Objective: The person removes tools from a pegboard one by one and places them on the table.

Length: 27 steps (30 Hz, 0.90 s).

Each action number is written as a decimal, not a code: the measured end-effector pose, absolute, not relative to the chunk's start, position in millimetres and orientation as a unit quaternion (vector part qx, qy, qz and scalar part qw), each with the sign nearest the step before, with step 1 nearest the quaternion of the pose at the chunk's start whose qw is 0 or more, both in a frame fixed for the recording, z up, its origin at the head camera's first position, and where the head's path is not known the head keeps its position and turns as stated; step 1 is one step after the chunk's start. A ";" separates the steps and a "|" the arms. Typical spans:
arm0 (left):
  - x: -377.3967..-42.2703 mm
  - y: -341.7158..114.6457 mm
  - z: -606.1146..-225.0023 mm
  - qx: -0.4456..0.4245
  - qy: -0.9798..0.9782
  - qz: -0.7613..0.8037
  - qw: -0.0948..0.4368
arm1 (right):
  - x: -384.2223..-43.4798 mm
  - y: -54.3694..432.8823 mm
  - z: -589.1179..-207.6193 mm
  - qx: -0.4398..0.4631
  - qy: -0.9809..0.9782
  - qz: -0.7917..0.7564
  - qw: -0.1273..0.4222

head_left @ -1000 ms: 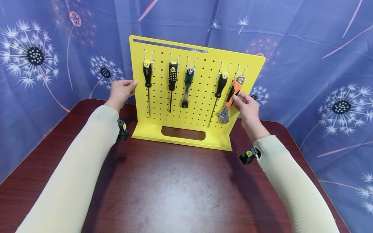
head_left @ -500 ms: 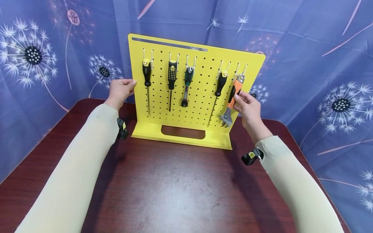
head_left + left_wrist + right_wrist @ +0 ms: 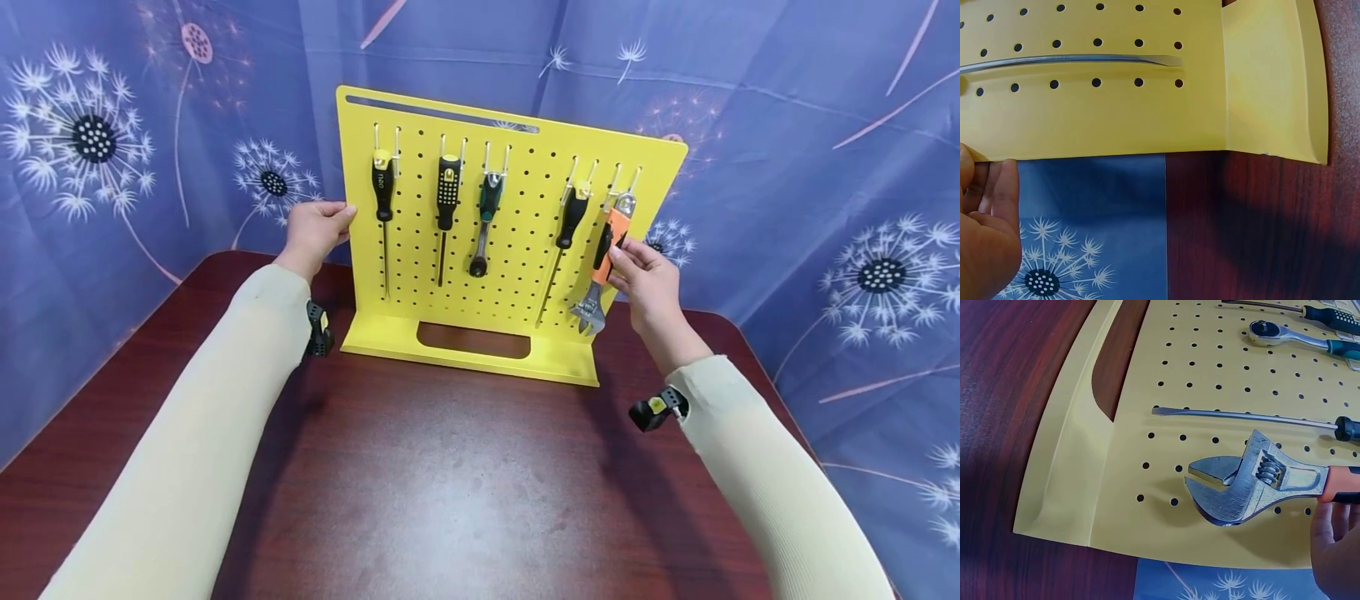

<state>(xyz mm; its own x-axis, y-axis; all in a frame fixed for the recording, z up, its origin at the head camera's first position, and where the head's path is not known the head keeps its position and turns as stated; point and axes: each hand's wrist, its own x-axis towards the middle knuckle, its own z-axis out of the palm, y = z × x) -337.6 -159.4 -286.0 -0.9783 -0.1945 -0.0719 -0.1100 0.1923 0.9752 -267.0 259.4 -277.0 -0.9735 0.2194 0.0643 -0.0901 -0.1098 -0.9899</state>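
On the yellow pegboard (image 3: 570, 363), my left hand (image 3: 315, 236) pinches the left edge between thumb and fingers; the left wrist view shows fingertips (image 3: 1005, 178) right at that edge. My right hand (image 3: 651, 283) grips an adjustable wrench (image 3: 619, 223) by its orange and black handle, near the board's right side. The wrench's top hole overlaps the rightmost white hook (image 3: 634, 178) in the head view. Its steel head (image 3: 1241, 494) points down in front of the board, jaws slightly apart. Left of it hangs a black screwdriver (image 3: 574, 215) with a long shaft.
A black screwdriver (image 3: 383, 188), a yellow-dotted black screwdriver (image 3: 447, 193) and a green-handled ratchet (image 3: 491, 200) hang further left on white hooks. The board stands on a dark red wooden table (image 3: 450, 467). A blue dandelion-print curtain (image 3: 465, 42) hangs behind.
My right hand has shifted slightly right and toward me with the wrench, whose head has swung right and turned so its jaws show. My left hand stays at the board's edge.
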 end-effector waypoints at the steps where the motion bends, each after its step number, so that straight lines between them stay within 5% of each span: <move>1: -337.7 -158.8 -286.1 0.097 -0.772 -0.627 0.035 | -266.0 259.8 -276.3 -0.046 -0.657 0.745 0.102; 27: -336.4 -159.3 -286.3 0.076 -0.777 -0.623 0.042 | -255.6 261.5 -271.4 -0.013 -0.650 0.754 0.093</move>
<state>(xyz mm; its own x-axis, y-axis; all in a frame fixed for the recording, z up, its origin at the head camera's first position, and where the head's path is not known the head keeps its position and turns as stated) -336.4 -159.3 -286.3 -0.9849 -0.1706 -0.0299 -0.0663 0.2119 0.9750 -255.6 261.5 -271.4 -0.9824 0.1572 0.1009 -0.1228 -0.1368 -0.9830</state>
